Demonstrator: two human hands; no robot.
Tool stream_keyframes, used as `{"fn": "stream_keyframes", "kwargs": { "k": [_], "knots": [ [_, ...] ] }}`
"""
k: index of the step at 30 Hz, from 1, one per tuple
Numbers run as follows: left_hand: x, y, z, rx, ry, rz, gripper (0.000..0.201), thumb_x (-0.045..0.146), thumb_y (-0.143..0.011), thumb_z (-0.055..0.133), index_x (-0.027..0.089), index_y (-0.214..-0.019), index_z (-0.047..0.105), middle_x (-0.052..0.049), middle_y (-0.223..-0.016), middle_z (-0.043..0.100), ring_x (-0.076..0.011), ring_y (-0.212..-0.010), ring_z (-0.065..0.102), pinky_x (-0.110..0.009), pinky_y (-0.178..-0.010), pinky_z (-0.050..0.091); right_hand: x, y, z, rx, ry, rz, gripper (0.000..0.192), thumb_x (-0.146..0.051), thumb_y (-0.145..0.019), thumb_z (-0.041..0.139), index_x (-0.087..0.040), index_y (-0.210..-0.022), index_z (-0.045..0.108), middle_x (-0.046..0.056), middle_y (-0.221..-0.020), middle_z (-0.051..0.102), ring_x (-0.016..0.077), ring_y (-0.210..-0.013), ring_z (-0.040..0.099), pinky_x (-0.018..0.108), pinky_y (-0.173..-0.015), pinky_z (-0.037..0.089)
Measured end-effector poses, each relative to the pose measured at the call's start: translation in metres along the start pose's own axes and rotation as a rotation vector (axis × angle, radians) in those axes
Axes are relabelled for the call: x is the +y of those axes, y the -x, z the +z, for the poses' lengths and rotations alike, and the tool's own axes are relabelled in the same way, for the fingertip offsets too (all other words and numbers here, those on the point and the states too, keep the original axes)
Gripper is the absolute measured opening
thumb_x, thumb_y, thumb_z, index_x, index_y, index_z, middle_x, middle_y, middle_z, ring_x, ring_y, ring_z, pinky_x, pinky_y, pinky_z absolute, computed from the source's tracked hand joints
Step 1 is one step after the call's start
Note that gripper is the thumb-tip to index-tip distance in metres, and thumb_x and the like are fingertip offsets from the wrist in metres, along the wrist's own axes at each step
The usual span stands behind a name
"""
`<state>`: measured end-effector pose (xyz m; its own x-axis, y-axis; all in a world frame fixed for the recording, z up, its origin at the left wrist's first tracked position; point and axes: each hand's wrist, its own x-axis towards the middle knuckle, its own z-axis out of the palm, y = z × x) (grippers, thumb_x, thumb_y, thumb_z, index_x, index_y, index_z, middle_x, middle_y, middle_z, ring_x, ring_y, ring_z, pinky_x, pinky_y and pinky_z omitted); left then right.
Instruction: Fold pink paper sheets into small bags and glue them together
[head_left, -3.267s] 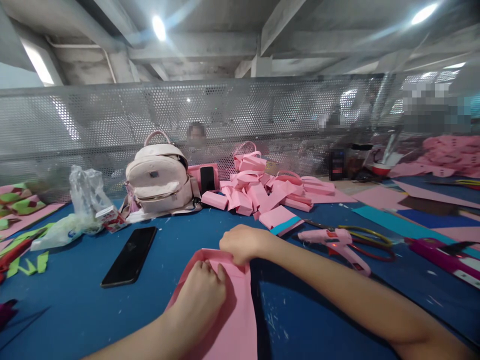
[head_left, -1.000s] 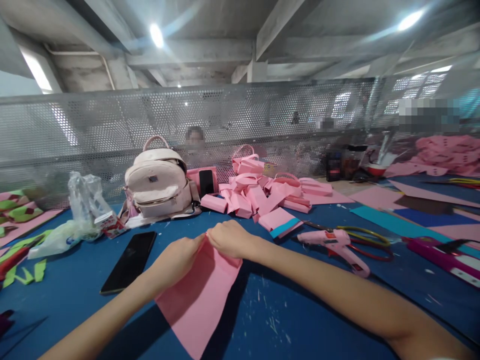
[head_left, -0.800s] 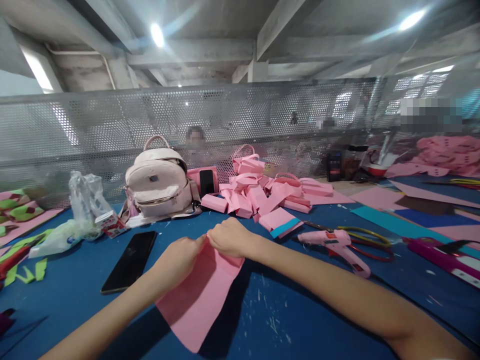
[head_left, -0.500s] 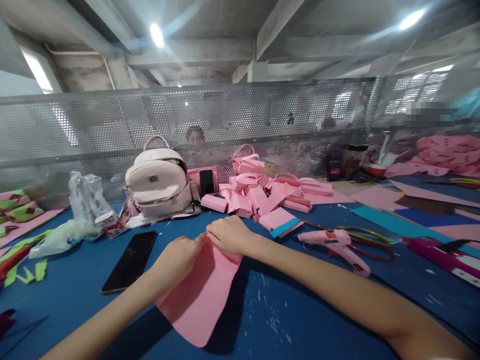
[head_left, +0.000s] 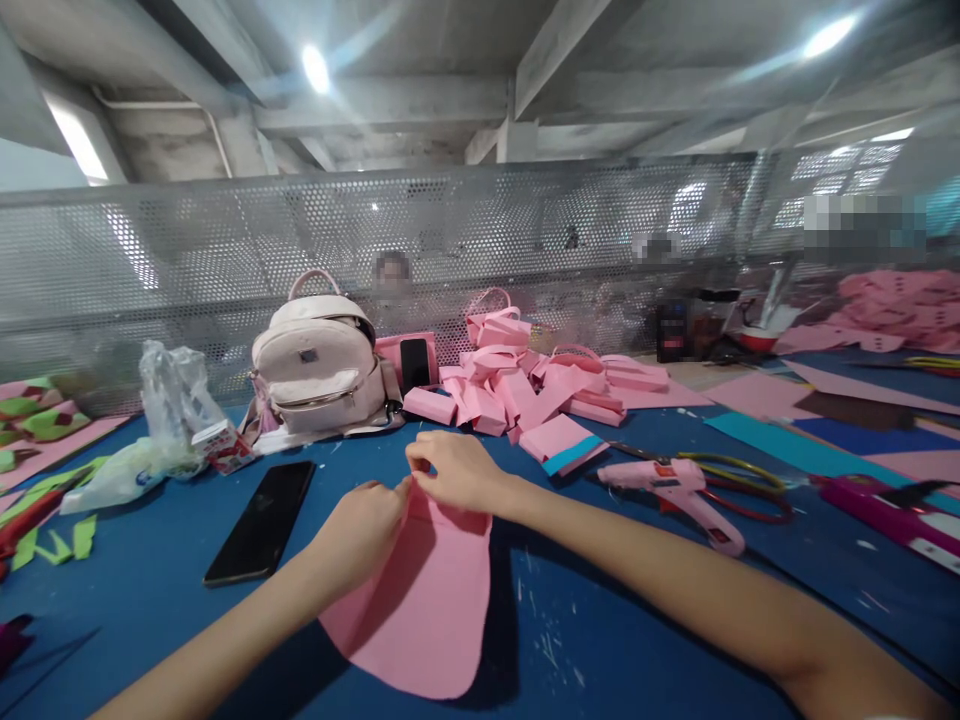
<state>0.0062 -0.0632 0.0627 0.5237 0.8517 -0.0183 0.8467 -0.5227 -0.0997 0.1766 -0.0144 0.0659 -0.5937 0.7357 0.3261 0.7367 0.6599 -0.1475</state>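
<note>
Left hand: the left hand (head_left: pixel 358 528) pinches the far edge of the pink sheet (head_left: pixel 420 610) from the left.
Right hand: the right hand (head_left: pixel 448 468) clenches the same edge, touching the left one.
Pink sheet: lifted at the far end, its near rounded end curling over the blue table (head_left: pixel 600 620).
Left of it: a black phone (head_left: pixel 261 520) lies flat.
Right: a pink glue gun (head_left: pixel 679 490).
Far: a pale backpack (head_left: pixel 319 355) beside a pile of pink folded pieces (head_left: pixel 525 385).
</note>
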Motion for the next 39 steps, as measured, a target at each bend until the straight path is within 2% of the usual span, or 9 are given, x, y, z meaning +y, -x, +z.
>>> {"fn": "stream_keyframes", "kwargs": {
  "k": [4,9,16,25,30,33,35,37,39],
  "knots": [
    [0.003,0.002,-0.001,-0.010,0.018,0.008,0.044,-0.003,-0.086,0.036,0.008,-0.123,0.059,-0.016,-0.085,0.072,-0.0300,-0.084,0.070,-0.036,-0.075,0.051,0.006,-0.004,0.004,-0.035,-0.061,-0.055,0.006,-0.018,-0.082,0.061,-0.019,-0.076,0.061,-0.001,-0.085,0.065,0.0129,-0.077,0.057,0.023,-0.060,0.031],
    [0.000,-0.001,-0.003,-0.012,0.049,-0.019,0.040,0.006,-0.094,0.032,0.009,-0.125,0.058,-0.018,-0.091,0.073,-0.0324,-0.085,0.071,-0.039,-0.072,0.051,0.013,-0.005,-0.005,-0.069,-0.090,-0.070,0.006,-0.017,-0.084,0.061,-0.019,-0.081,0.066,-0.001,-0.092,0.068,0.0127,-0.082,0.060,0.022,-0.060,0.033],
    [-0.005,-0.002,0.000,-0.010,0.093,-0.042,0.039,0.008,-0.095,0.032,0.011,-0.124,0.058,-0.015,-0.091,0.074,-0.0314,-0.085,0.072,-0.036,-0.069,0.050,0.006,-0.003,-0.013,-0.083,-0.040,0.005,0.015,-0.019,-0.083,0.063,-0.023,-0.094,0.072,-0.001,-0.093,0.075,0.0166,-0.085,0.066,0.024,-0.058,0.031],
    [-0.002,-0.001,-0.001,0.000,0.088,-0.024,0.036,0.013,-0.098,0.032,0.013,-0.121,0.060,-0.013,-0.088,0.074,-0.0298,-0.082,0.072,-0.033,-0.067,0.049,0.002,-0.002,-0.010,-0.114,0.031,0.102,0.013,-0.020,-0.083,0.062,-0.024,-0.085,0.074,0.000,-0.089,0.077,0.0178,-0.083,0.068,0.025,-0.058,0.033],
    [-0.011,-0.002,-0.004,0.036,0.049,-0.055,0.040,0.013,-0.098,0.032,0.015,-0.132,0.054,-0.013,-0.092,0.074,-0.0283,-0.083,0.072,-0.032,-0.068,0.050,0.008,-0.003,-0.025,-0.198,0.049,0.117,0.019,-0.038,-0.089,0.063,-0.024,-0.092,0.076,0.003,-0.099,0.077,0.0205,-0.093,0.069,0.024,-0.062,0.038],
    [-0.018,-0.005,-0.007,0.084,-0.010,-0.099,0.048,0.003,-0.092,0.032,0.011,-0.135,0.052,-0.016,-0.090,0.074,-0.0306,-0.085,0.072,-0.035,-0.071,0.052,0.014,-0.002,-0.035,-0.303,0.065,0.135,0.020,-0.035,-0.086,0.068,-0.020,-0.076,0.075,0.005,-0.084,0.076,0.0219,-0.084,0.070,0.024,-0.060,0.040],
    [-0.022,-0.007,-0.009,0.118,-0.045,-0.110,0.054,-0.001,-0.087,0.032,0.009,-0.137,0.051,-0.016,-0.089,0.074,-0.0308,-0.090,0.071,-0.038,-0.080,0.052,0.016,0.000,-0.039,-0.368,0.062,0.157,0.024,-0.029,-0.087,0.067,-0.018,-0.066,0.071,0.004,-0.070,0.073,0.0203,-0.075,0.069,0.025,-0.060,0.043],
    [-0.027,-0.008,-0.010,0.147,-0.072,-0.103,0.060,-0.004,-0.086,0.031,0.008,-0.143,0.044,-0.015,-0.092,0.075,-0.0299,-0.097,0.070,-0.041,-0.094,0.048,0.017,0.000,-0.040,-0.393,0.040,0.189,0.021,-0.029,-0.091,0.064,-0.016,-0.076,0.071,0.003,-0.075,0.071,0.0182,-0.075,0.068,0.028,-0.067,0.050],
    [-0.031,-0.008,-0.011,0.222,-0.098,-0.088,0.064,-0.004,-0.084,0.032,0.007,-0.147,0.037,-0.018,-0.109,0.074,-0.0296,-0.108,0.067,-0.043,-0.103,0.042,0.020,-0.002,-0.038,-0.375,-0.002,0.233,0.020,-0.033,-0.096,0.060,-0.015,-0.101,0.068,0.006,-0.099,0.070,0.0185,-0.086,0.067,0.035,-0.078,0.055]
  ]
}}
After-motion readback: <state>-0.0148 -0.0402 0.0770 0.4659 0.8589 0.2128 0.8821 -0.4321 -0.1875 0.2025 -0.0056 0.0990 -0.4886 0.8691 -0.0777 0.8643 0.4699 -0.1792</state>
